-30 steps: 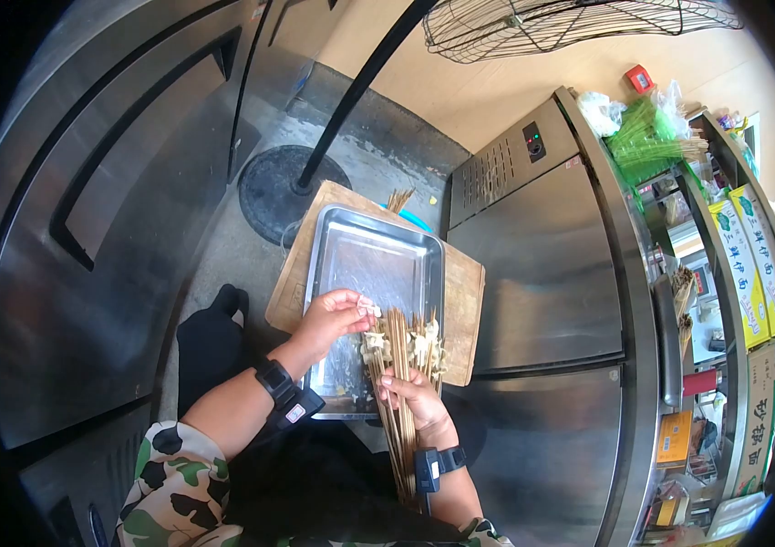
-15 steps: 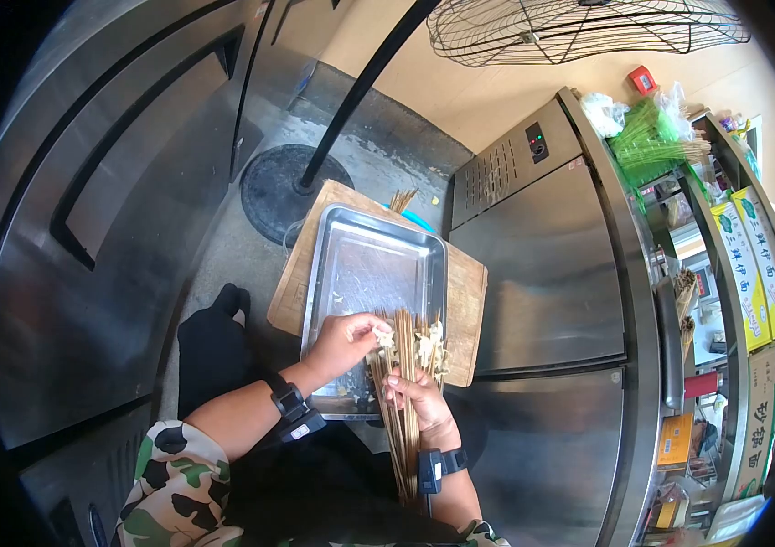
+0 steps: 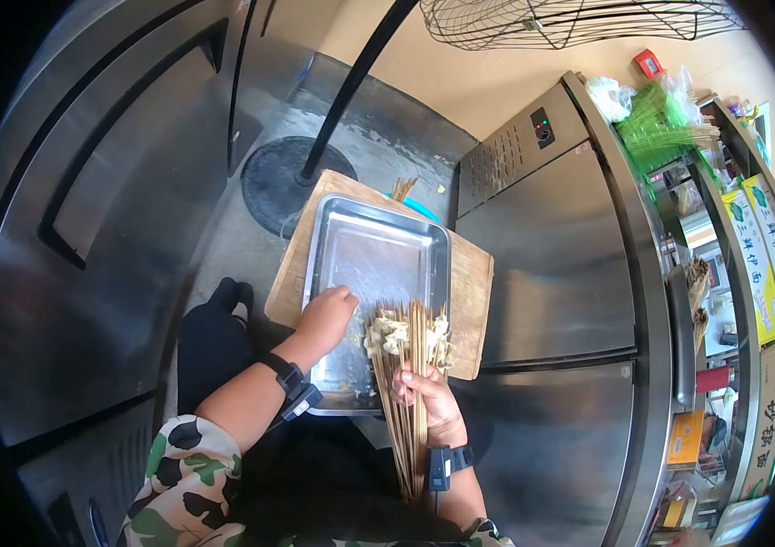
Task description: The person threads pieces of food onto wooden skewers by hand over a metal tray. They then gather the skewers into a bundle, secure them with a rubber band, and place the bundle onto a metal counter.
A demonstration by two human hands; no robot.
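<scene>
My right hand (image 3: 426,397) is wrapped around a thick bundle of bamboo skewers (image 3: 416,419), held upright over the near right corner of the tray. Pale, whitish food pieces (image 3: 393,330) are threaded near the skewers' upper ends, on both sides of a bare central cluster. To the left, my left hand (image 3: 328,319) is over the inside of the shallow metal tray (image 3: 380,206). Its fingers are curled closed with the back of the hand up, so whatever they may hold is hidden. Small pale scraps lie on the tray bottom.
The tray rests on a wooden board (image 3: 471,305). Behind it, more skewers (image 3: 402,189) stick up beside a blue rim. A black fan base (image 3: 269,187) stands on the floor. Steel cabinets (image 3: 552,264) rise at right and left, with loaded shelves (image 3: 752,273) at far right.
My left hand has moved left and up, from the food on the skewers to over the tray. The right hand still grips the skewers, which now show more of the pale pieces.
</scene>
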